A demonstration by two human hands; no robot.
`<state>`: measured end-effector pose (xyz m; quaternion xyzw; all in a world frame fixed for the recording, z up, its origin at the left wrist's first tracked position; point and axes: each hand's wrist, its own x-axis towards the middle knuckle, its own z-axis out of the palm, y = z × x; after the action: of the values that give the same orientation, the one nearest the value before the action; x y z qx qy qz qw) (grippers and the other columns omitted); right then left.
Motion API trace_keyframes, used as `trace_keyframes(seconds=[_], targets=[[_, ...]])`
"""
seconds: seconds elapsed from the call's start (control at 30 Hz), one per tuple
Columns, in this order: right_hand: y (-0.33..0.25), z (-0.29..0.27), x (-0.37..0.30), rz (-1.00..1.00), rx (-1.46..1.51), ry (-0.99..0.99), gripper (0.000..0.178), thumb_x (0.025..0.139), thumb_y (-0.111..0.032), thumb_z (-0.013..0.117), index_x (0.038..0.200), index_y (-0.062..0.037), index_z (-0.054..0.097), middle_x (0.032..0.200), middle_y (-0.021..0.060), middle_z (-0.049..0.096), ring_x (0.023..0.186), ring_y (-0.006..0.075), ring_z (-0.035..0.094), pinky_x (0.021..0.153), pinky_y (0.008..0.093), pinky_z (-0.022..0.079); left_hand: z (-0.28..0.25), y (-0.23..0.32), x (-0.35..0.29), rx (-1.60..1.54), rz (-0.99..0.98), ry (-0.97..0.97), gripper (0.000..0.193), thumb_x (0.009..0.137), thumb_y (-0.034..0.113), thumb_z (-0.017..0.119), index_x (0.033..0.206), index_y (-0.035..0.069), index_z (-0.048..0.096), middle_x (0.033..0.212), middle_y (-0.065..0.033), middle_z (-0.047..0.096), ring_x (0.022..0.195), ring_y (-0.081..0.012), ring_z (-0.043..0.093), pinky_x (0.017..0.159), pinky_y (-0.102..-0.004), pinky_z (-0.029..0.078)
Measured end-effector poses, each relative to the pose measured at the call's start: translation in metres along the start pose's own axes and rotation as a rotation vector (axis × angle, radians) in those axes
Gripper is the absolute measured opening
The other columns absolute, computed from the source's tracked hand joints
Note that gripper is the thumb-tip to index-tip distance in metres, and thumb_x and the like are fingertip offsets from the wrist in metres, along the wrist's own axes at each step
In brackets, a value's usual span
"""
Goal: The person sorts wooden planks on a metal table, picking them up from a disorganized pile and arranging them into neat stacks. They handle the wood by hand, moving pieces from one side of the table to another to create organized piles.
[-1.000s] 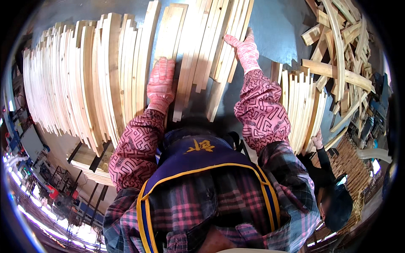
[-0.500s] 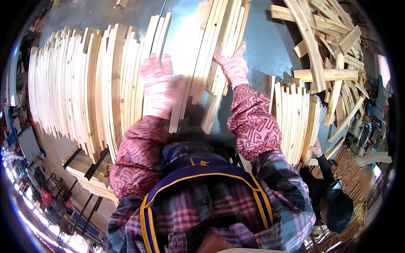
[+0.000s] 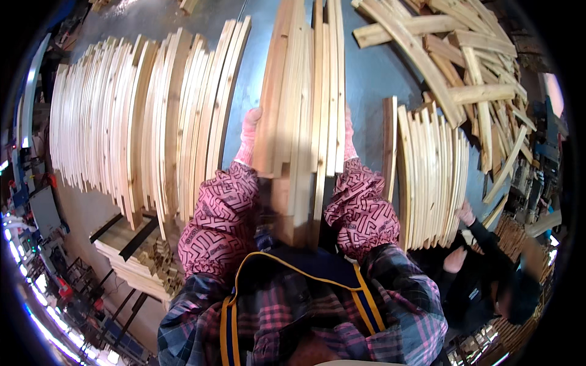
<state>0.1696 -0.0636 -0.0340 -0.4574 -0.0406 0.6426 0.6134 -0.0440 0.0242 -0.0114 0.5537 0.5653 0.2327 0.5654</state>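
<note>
A bundle of wooden strips (image 3: 299,104) stands between my two gloved hands, its near ends blurred and reaching toward my apron. My left hand (image 3: 249,131), in a pink-and-white glove, presses the bundle's left side, its fingers partly hidden by the wood. On the opposite side my right hand (image 3: 349,137) grips the bundle, mostly covered by the strips. Both forearms wear pink patterned sleeves. Left of the bundle, a long row of wooden strips (image 3: 140,116) lies side by side on the grey metal table (image 3: 372,73).
A shorter row of strips (image 3: 430,177) lies to the right. Behind it is a jumbled heap of wood pieces (image 3: 482,91). A co-worker's hand (image 3: 466,213) touches that right row. Below the table at left, a wood stack (image 3: 131,256) rests with black bars across it.
My left hand has moved from the left row to the bundle. Both hands now clasp the strips from either side, and the bundle has come nearer to my body.
</note>
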Motion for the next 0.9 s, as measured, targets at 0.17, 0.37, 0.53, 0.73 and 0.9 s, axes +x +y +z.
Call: trace_keyframes(seconds=[0.17,0.37,0.53,0.73,0.9], targets=[[0.035,-0.023,-0.012,-0.202,-1.436,0.152,0.059,0.102,-0.049,0.046,0.138,-0.0038,0.055,0.130,0.0207,0.062,0.116,0.0334,0.061,0.097,0.0399,0.051,-0.011,-0.061,-0.035,0.409,-0.043,-0.057,0.063,0.098,0.049,0.054,0.144,0.007,0.050,0.126,-0.0169,0.066,0.114,-0.0339,0.063,0.098,-0.0402,0.050],[0.076,-0.021,-0.105,-0.107,-1.378,0.436,0.083,0.090,-0.070,0.053,0.138,-0.0021,0.058,0.131,0.0279,0.062,0.127,0.0423,0.056,0.109,0.0442,0.040,-0.001,-0.061,-0.125,0.206,-0.167,-0.148,0.075,0.098,0.055,0.049,0.158,0.013,0.033,0.156,-0.0204,0.039,0.145,-0.0339,0.037,0.120,-0.0396,0.027],[0.132,-0.092,-0.205,0.138,-1.076,0.235,0.079,0.088,-0.043,0.074,0.149,-0.0018,0.046,0.140,0.0204,0.059,0.131,0.0290,0.054,0.112,0.0376,0.040,-0.039,-0.181,-0.203,0.883,0.218,-0.487,0.065,0.100,0.028,0.056,0.157,0.013,0.029,0.153,-0.0181,0.043,0.139,-0.0324,0.044,0.113,-0.0406,0.039],[0.118,-0.089,-0.218,-0.068,-0.609,0.405,0.060,0.094,-0.024,0.069,0.146,-0.0016,0.049,0.132,0.0117,0.064,0.116,0.0230,0.062,0.101,0.0306,0.047,-0.049,-0.116,-0.238,0.448,0.066,-0.098,0.056,0.099,0.032,0.062,0.148,0.010,0.049,0.147,-0.0184,0.052,0.134,-0.0310,0.050,0.113,-0.0376,0.040],[0.079,0.011,-0.266,-0.277,-0.861,0.336,0.051,0.093,-0.023,0.073,0.137,-0.0007,0.059,0.125,0.0125,0.067,0.111,0.0205,0.063,0.103,0.0317,0.047,-0.009,-0.006,-0.232,0.190,0.124,-0.283,0.084,0.088,0.041,0.074,0.156,0.010,0.037,0.150,-0.0194,0.049,0.141,-0.0331,0.043,0.118,-0.0387,0.032]])
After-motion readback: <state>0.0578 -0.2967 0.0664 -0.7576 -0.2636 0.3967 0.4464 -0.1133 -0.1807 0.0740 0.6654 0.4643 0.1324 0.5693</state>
